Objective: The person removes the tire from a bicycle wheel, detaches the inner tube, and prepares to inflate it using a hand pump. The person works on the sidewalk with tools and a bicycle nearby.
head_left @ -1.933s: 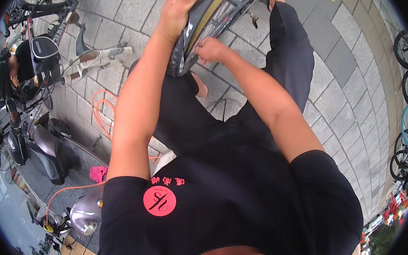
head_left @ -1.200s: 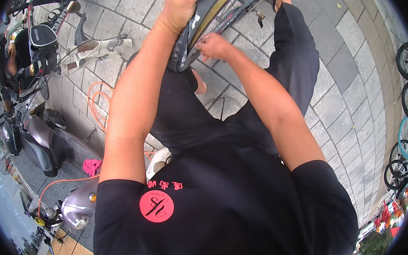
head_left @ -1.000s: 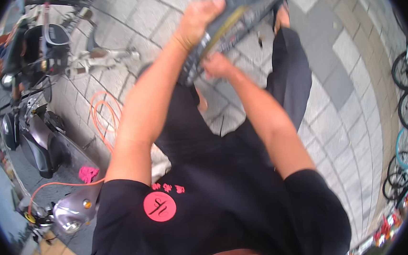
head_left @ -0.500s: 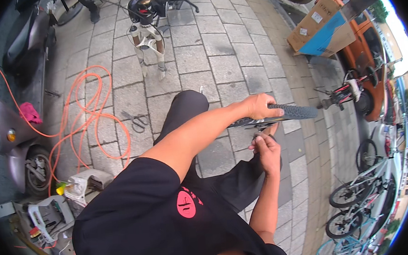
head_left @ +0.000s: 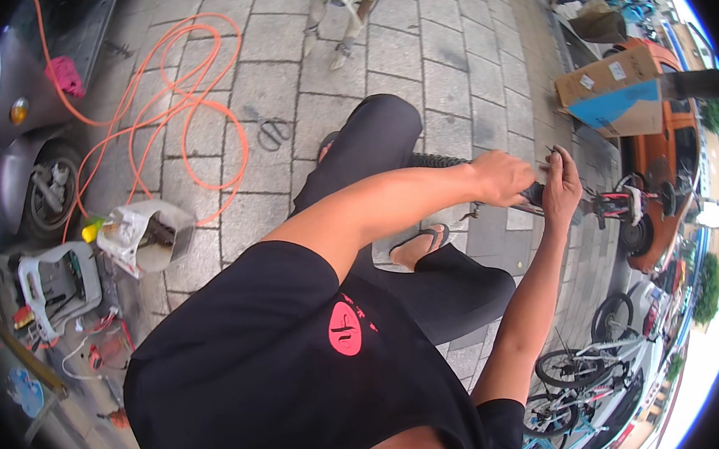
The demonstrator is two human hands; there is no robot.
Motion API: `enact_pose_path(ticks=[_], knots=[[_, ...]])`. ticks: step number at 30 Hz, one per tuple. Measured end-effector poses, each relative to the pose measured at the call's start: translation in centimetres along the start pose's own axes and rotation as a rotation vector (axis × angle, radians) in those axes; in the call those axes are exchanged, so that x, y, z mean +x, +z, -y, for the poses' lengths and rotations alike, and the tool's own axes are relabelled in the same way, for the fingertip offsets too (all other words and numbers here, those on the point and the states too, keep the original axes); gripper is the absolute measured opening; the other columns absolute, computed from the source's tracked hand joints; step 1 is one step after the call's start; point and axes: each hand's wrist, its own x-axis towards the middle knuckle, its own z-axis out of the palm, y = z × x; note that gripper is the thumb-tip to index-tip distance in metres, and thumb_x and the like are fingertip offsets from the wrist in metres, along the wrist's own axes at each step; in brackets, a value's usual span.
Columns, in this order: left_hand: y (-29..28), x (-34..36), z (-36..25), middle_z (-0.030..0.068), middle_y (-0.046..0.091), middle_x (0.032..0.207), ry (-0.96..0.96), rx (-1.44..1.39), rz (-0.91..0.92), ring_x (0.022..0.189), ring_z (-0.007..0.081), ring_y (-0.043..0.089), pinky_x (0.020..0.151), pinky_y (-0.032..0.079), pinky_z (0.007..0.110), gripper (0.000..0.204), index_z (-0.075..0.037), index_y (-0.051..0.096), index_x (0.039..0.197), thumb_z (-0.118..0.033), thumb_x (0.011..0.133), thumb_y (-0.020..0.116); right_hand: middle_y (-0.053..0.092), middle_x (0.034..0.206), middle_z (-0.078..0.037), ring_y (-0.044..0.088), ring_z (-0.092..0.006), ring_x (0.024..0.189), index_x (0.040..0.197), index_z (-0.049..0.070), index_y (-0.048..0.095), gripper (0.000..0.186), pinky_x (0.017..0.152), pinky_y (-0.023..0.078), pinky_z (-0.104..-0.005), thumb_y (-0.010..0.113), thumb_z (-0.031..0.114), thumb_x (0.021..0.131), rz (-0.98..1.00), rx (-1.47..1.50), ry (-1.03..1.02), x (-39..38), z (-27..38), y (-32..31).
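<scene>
Head view: I take the cardboard box (head_left: 611, 91) as the reference point. The knobby bicycle tyre (head_left: 441, 161) lies left of the box and lower, its tread emerging beside the raised left knee (head_left: 386, 129) and passing under the left hand (head_left: 503, 177). To perform the step well, I would clamp the tyre firmly with the left fingers, brace it against twisting, and limit the right hand (head_left: 561, 187) to short, controlled movements. The left fingers are curled closed over the tyre. The right hand is below and left of the box, its fingers raised and close together at the tips; whether they grip anything, I cannot tell. A dark section (head_left: 533, 195), probably of the same tyre, shows between the hands, just beside the right fingers.
</scene>
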Motion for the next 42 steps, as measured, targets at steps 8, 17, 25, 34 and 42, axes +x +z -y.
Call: enact_pose_path(ticks=[8,17,25,34,42], knots=[[-0.7,-0.5,0.9,0.0120,0.072,0.103,-0.059,0.060,-0.028,0.097,0.0345,0.072,0.077,0.059,0.046,0.039,-0.006,0.070,0.105,-0.036,0.083,0.077,0.072,0.098,-0.003,0.062,-0.0105,0.086,0.131,0.006,0.071,0.035,0.077,0.051,-0.0274,0.062,0.032,0.109,0.077,0.079,-0.009,0.2,-0.7,2.2],[-4.7,2.1,0.4,0.0141,0.079,0.098,-0.441,-0.936,-0.215,0.090,0.0165,0.073,0.083,0.058,0.033,0.047,0.004,0.077,0.102,-0.042,0.102,0.068,0.069,0.112,-0.003,0.063,-0.0099,0.095,0.133,0.004,0.070,0.031,0.079,0.052,-0.0255,0.059,0.022,0.111,0.116,0.166,-0.220,1.4,-1.2,2.0],[-3.6,2.7,2.3,0.0091,0.072,0.088,-0.625,-1.265,-0.291,0.078,0.0180,0.068,0.074,0.055,0.033,0.049,0.003,0.073,0.102,-0.039,0.111,0.050,0.071,0.110,-0.003,0.063,-0.0114,0.099,0.128,0.005,0.074,0.027,0.088,0.052,-0.0278,0.064,0.019,0.107,0.238,0.166,-0.177,1.5,0.9,2.7],[-7.6,2.6,8.2,0.0116,0.069,0.072,-0.808,-1.070,-0.436,0.058,0.0188,0.065,0.060,0.053,0.036,0.033,0.002,0.072,0.091,-0.027,0.099,0.057,0.073,0.111,-0.005,0.064,-0.0101,0.097,0.135,0.003,0.069,0.037,0.088,0.052,-0.0269,0.071,0.023,0.104,0.275,0.205,-0.082,2.0,1.2,3.6],[-19.4,-29.5,22.4,0.0200,0.073,0.093,-1.138,0.143,-0.043,0.082,0.0312,0.071,0.077,0.056,0.045,0.048,0.003,0.072,0.112,-0.039,0.104,0.051,0.079,0.093,-0.009,0.072,-0.0126,0.091,0.114,0.004,0.079,0.042,0.086,0.055,-0.0292,0.072,0.043,0.101,0.195,-0.274,-0.018,2.5,1.2,4.2]])
